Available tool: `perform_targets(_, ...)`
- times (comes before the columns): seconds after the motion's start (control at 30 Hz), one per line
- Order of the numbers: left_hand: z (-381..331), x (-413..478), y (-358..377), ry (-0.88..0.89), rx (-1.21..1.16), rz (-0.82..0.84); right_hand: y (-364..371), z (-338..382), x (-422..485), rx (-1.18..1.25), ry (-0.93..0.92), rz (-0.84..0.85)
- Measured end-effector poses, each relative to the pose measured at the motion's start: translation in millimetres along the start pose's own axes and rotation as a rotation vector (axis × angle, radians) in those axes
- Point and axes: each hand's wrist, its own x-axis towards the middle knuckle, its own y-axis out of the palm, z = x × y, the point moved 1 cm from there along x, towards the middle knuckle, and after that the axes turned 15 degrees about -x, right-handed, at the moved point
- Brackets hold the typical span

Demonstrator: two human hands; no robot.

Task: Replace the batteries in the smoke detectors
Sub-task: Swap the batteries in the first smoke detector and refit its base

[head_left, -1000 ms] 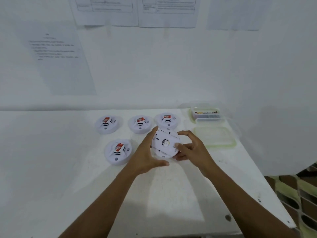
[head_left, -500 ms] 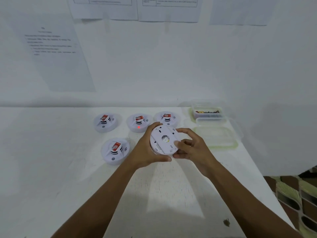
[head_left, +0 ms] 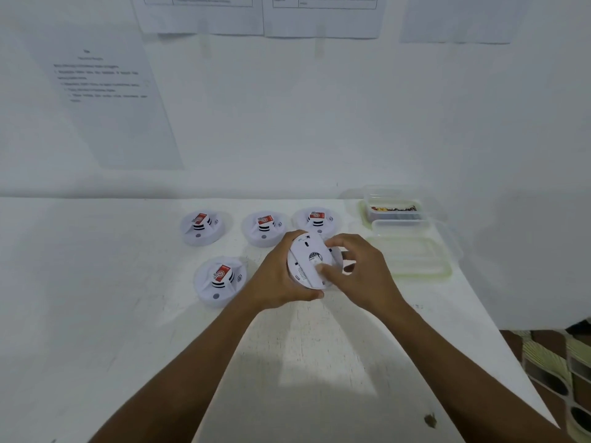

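— What's different?
— The smoke detector [head_left: 307, 262] now tilts further sideways above the tabletop [head_left: 96, 282]. The left hand [head_left: 275, 279] grips its rim. The right hand [head_left: 364, 273] pinches it, thumb moved onto the back, fingers [head_left: 343, 243] behind.

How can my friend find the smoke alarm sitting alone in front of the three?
Look at the white table, then the row of three alarms near the wall. One more alarm lies in front of the row's left end, left of the left hand. Unlike the held alarm, it shows a red label, and it alone sits outside the row.
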Motion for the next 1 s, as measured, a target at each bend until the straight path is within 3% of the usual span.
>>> perform_targets(1.0,-19.4,2.0,-8.4,-0.096,-0.007,0.073,5.0,15.0,9.0,-0.063,-0.018,0.059)
